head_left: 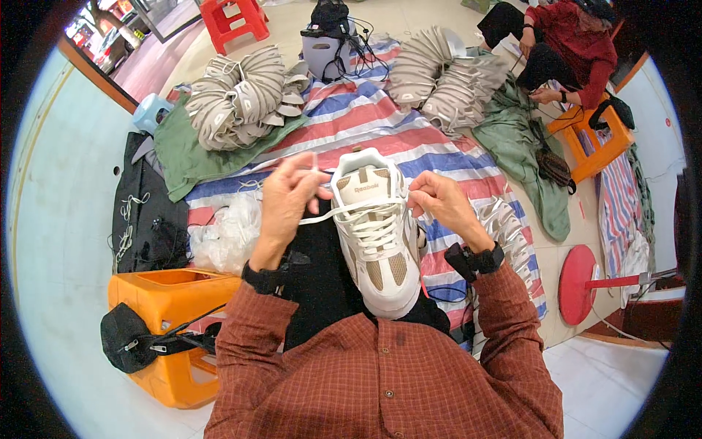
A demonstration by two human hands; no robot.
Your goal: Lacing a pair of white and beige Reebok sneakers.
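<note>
A white and beige sneaker (377, 272) rests on my lap, toe toward me. White shoelace (376, 233) criss-crosses its front, and one strand runs out to the left across the tongue. My left hand (289, 196) is raised beside the shoe's left edge, thumb and fingers pinched on the lace, slightly blurred by motion. At the opposite side, my right hand (441, 207) pinches lace close to the upper eyelets. The exact bit of lace between those right fingertips is mostly hidden.
Bundled beige shoe pieces (238, 99) and another bundle (439, 80) lie ahead on a striped tarp (351, 117). Orange stools (175, 293) stand left and far right. A clear plastic bag (230, 234) lies left. Another person (570, 55) sits at the far right; a red round-based stand (578, 284) lies right.
</note>
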